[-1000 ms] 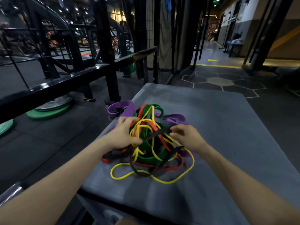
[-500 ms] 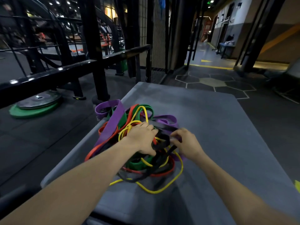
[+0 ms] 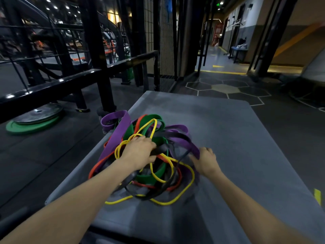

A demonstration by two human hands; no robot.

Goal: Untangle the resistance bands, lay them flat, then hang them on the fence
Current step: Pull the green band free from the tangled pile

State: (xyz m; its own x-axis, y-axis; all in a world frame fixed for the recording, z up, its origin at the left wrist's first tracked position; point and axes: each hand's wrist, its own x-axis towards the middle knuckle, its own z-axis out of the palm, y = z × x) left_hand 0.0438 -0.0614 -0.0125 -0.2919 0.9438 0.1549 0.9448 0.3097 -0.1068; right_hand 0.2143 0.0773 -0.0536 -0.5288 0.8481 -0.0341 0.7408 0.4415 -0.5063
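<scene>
A tangled heap of resistance bands (image 3: 149,175) lies on a grey padded platform (image 3: 237,138): purple, green, orange-red, yellow and black loops wound through each other. My left hand (image 3: 140,152) sits on top of the heap, its fingers curled round a black band (image 3: 161,150). My right hand (image 3: 204,160) is at the heap's right side and pinches a wide purple band (image 3: 186,143), which arches up from the pile. A thin yellow band (image 3: 168,202) loops out along the near edge of the heap. The black fence rail (image 3: 73,80) runs along the left.
Black fence posts (image 3: 98,55) and a wire mesh panel (image 3: 165,41) stand beyond the platform's far left corner. Weight plates (image 3: 35,118) lie stacked on the dark floor to the left. A corridor with hexagon floor marks (image 3: 226,88) opens ahead on the right.
My right hand has moved right, pulling the purple band out of the heap. My left hand stays on the pile, holding the black band. The view has shifted slightly.
</scene>
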